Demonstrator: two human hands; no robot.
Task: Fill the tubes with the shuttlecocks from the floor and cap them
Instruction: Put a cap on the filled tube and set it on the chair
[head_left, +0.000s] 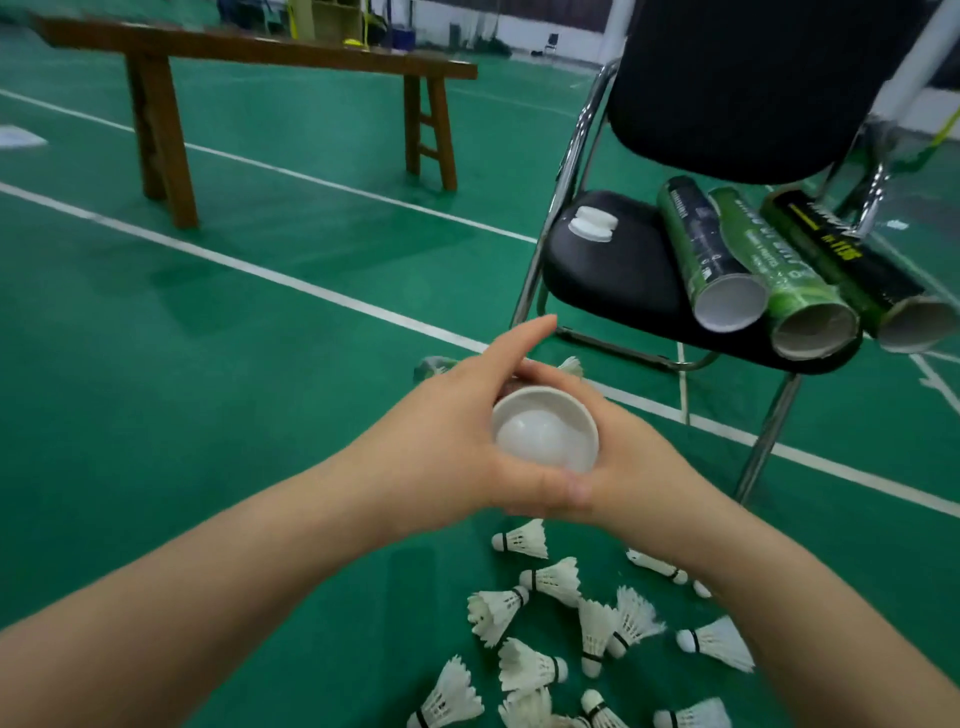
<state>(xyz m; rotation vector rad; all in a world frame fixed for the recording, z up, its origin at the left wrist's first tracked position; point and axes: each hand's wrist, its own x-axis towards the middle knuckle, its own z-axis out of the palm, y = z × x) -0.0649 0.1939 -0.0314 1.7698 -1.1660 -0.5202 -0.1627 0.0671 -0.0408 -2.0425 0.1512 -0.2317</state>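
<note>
Head view: tube (540, 397) clasped between left hand (441, 441) and right hand (628, 457), both wrapped round it, left forefinger sticking out straight. Mouth faces up at the camera; long axis runs down and away past the grip. Risk: tipping it could spill the contents. Loose shuttlecocks (556, 577) lie below the grip, so a dropped tube would probably crush feathers.

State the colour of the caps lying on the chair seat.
White: the caps lie on the black chair seat, clearest in the head view.
</note>
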